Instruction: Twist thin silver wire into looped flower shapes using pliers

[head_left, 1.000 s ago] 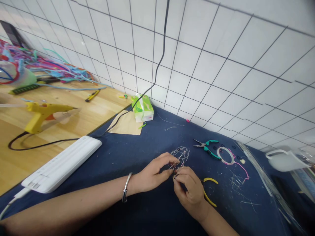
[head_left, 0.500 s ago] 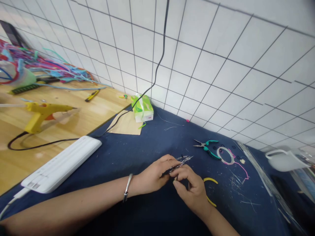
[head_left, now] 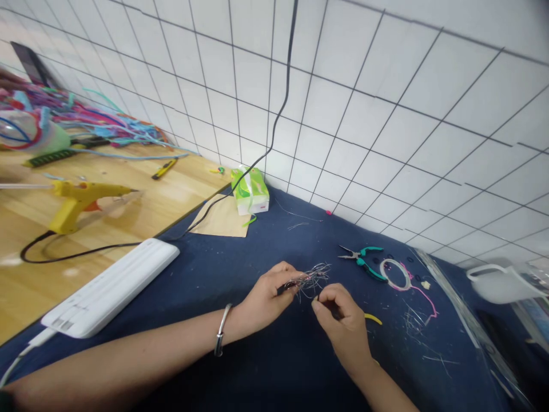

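Observation:
A tangled bundle of thin silvery wires (head_left: 315,277) sticks out of my left hand (head_left: 268,297), pinched between thumb and fingers above the dark blue tabletop (head_left: 274,366). Just right of it, my right hand (head_left: 343,320) is closed in a pinch. What its fingertips hold, if anything, is too small to make out. Partly hidden behind the right hand, a tool with a yellow handle (head_left: 374,319) lies on the table. Teal-handled needle-nose pliers (head_left: 361,256) rest farther back with their jaws apart.
A ring-shaped spool (head_left: 395,274) with pink cord lies near loose wire scraps (head_left: 414,320). A white power strip (head_left: 111,286) and a yellow glue gun (head_left: 81,200) are on the left. A green tissue pack (head_left: 250,191) stands by the wall. Another person's hand (head_left: 11,80) shows far left.
My right hand has drawn away from the wire bundle, slightly to the right. The bundle now shows more fully in my left hand. Another person's hand has appeared at the far left.

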`<state>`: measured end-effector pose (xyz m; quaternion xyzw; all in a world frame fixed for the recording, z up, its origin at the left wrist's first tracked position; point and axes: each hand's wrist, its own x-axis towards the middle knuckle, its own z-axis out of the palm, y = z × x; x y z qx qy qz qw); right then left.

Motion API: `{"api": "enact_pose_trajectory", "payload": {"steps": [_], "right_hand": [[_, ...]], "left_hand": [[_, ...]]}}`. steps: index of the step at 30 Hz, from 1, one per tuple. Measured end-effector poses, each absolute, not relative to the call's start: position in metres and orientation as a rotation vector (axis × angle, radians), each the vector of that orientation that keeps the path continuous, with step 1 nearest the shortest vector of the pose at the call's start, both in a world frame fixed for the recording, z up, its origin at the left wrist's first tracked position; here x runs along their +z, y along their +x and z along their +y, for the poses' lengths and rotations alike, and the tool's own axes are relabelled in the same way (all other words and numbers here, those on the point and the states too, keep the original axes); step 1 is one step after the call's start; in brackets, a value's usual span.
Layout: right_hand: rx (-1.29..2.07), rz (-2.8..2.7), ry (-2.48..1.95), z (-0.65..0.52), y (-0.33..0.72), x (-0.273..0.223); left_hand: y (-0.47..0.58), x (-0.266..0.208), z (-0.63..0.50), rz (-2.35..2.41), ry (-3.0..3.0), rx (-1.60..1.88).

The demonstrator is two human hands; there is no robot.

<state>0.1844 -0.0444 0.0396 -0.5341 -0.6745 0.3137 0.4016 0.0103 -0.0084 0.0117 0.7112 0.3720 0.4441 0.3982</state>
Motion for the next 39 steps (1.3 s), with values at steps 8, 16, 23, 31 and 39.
{"api": "enact_pose_trajectory", "payload": {"steps": [8, 16, 23, 31, 39], "right_hand": [[0.828, -1.694, -1.401, -0.048, 0.173, 0.041], [0.805, -1.722, -1.459, -0.044, 0.173, 0.029], [0.789, -1.697, -1.422, -0.042, 0.174, 0.024], [0.815, -1.656, -1.412, -0.042, 0.182, 0.027], [0.59, -1.884, -1.28, -0.043, 0.185, 0.018]], "left_hand": [[0.014, 0.011, -0.015, 1.044, 1.663, 1.055], [0.02, 0.006, -0.021, 1.058, 1.577, 1.058], [0.02, 0.007, -0.022, 0.99, 1.405, 1.131], [0.023, 0.013, -0.018, 0.791, 0.794, 1.041], [0.021, 0.015, -0.02, 0.744, 0.544, 0.952]]}}
